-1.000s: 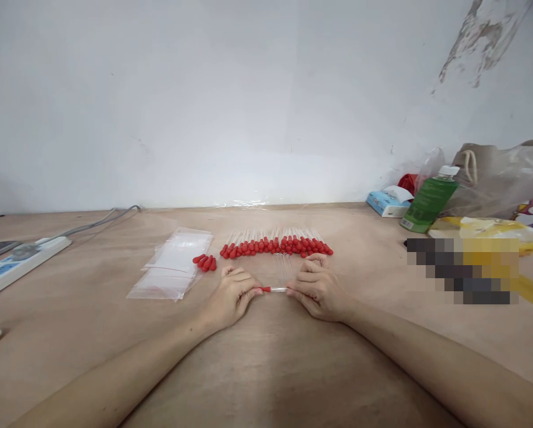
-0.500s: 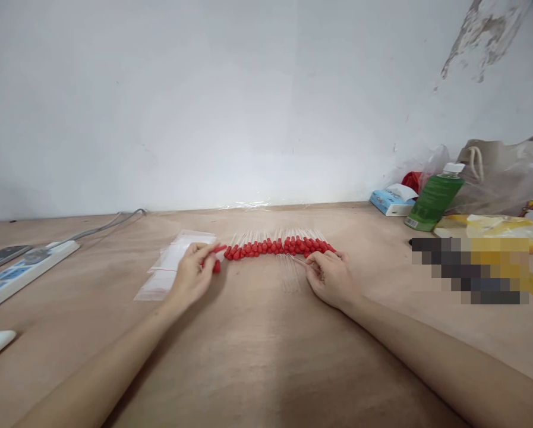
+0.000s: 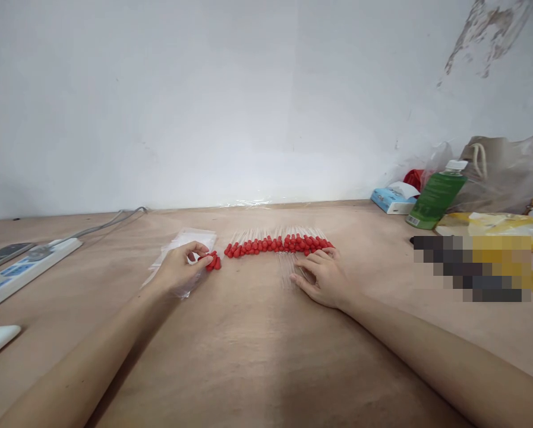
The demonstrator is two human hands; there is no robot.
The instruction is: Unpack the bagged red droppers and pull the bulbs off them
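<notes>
The left hand (image 3: 181, 268) is at the loose red bulbs (image 3: 216, 262); the right hand (image 3: 326, 279) is beside clear tubes (image 3: 286, 270), near red-bulbed droppers (image 3: 257, 245).

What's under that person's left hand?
Clear bags show past the edges of the left hand, with red bulbs at its fingertips. The part of the bags directly beneath is covered.

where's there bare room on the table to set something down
Widest: the near middle of the table, between the forearms. Another lies between the right hand and the green bottle. Crowded: the row of red-bulbed tubes, the clear tubes by that hand, and the loose red bulbs and plastic bags at the left hand.
</notes>
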